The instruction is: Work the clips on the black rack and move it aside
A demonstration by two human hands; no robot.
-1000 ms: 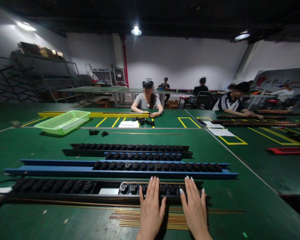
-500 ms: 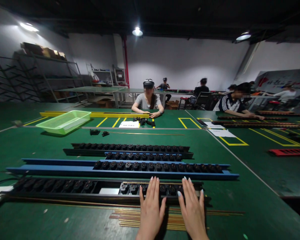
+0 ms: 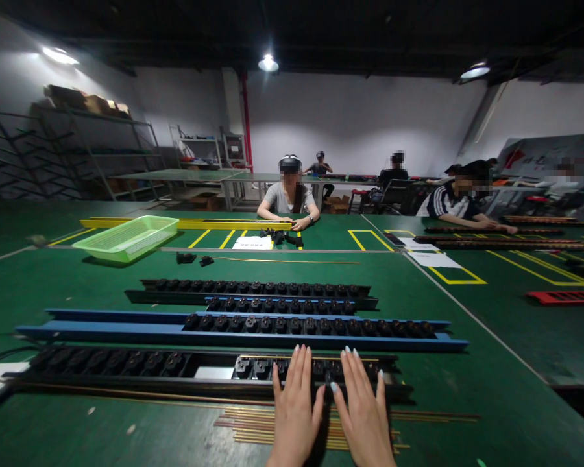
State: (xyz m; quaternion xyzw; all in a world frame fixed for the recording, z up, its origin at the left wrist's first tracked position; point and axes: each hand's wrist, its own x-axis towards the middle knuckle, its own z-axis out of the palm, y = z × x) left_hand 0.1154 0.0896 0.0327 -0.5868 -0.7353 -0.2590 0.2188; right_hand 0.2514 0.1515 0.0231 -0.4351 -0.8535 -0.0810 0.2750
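Both bare hands lie flat and apart, palms down, fingers extended, clamped on nothing; left hand [image 3: 296, 415] and right hand [image 3: 360, 412] rest on round black socket modules [image 3: 263, 368] of a long black rail [image 3: 102, 353]; modules fill both sides; one white gap [image 3: 213, 373] mid-rail stays unfilled; thin brass rods [image 3: 243, 425] lie loose just below the rail.

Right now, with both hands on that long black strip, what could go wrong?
The black socket strip may slide under the left hand and right hand if it isn't fixed to the green table; I can't see any fixing. The loose brass-coloured rods just below the hands could also get knocked out of line or roll.
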